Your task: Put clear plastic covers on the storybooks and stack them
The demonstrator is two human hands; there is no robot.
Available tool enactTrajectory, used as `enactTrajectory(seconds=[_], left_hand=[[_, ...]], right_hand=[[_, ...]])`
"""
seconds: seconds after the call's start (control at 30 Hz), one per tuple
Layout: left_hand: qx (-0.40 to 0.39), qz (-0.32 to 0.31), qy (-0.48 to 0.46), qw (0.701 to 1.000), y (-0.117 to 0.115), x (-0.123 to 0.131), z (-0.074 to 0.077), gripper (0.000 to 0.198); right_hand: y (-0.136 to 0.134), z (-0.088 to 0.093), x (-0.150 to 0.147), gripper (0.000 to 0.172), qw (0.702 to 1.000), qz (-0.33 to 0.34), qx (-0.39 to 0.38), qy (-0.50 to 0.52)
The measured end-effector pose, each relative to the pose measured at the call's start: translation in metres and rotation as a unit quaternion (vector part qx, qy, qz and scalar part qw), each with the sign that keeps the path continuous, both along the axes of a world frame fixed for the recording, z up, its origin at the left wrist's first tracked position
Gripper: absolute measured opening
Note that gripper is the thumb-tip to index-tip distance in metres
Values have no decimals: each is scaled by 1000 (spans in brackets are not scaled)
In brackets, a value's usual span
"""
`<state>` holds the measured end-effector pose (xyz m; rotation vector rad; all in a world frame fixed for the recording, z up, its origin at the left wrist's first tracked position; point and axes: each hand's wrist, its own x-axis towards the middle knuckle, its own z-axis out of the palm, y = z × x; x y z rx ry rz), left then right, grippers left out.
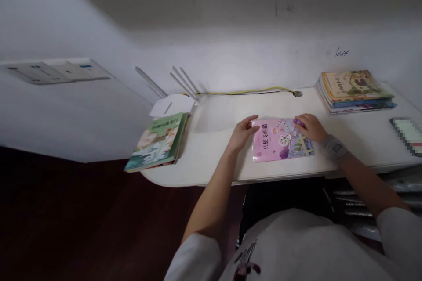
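A pink picture book (275, 142) in a clear, shiny cover lies on the white desktop in front of me, a cartoon cat on its front. At its upper left corner is my left hand (242, 134), with the thumb over the edge and the index finger reaching along the top. My right hand (310, 127), wearing a grey wristband with a watch (335, 147), has its fingers bent closed on the book's upper right corner. Purple shows at those fingertips; whether it is cover art or a separate thing I cannot tell.
A green-topped stack of books (160, 140) overhangs the desk's left end, beside a white router (171, 104) with several antennas. Another book stack (358, 90) stands back right, near a blurred phone-like object (409, 134). A yellow cable (244, 92) runs along the wall into a hole.
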<state>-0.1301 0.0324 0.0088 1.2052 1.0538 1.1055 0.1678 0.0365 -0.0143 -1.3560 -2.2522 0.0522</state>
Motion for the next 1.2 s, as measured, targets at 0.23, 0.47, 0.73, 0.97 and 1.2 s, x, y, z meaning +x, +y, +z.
enactTrajectory(seconds=[0.23, 0.47, 0.73, 0.97, 1.2], left_hand=[[-13, 3, 26, 1000, -1, -9, 7, 23], [-51, 45, 33, 997, -4, 0, 11, 31], [62, 95, 573, 812, -5, 27, 10, 27], [260, -135, 638, 712, -29, 88, -7, 60], [239, -161, 660, 694, -27, 94, -15, 59]], right_hand=[[-4, 27, 16, 24, 980, 83, -92, 159], [0, 39, 15, 29, 919, 38, -241, 308], [25, 3, 8, 17, 908, -28, -296, 294], [22, 12, 4, 21, 969, -58, -223, 84], [-20, 9, -45, 44, 995, 24, -39, -94]])
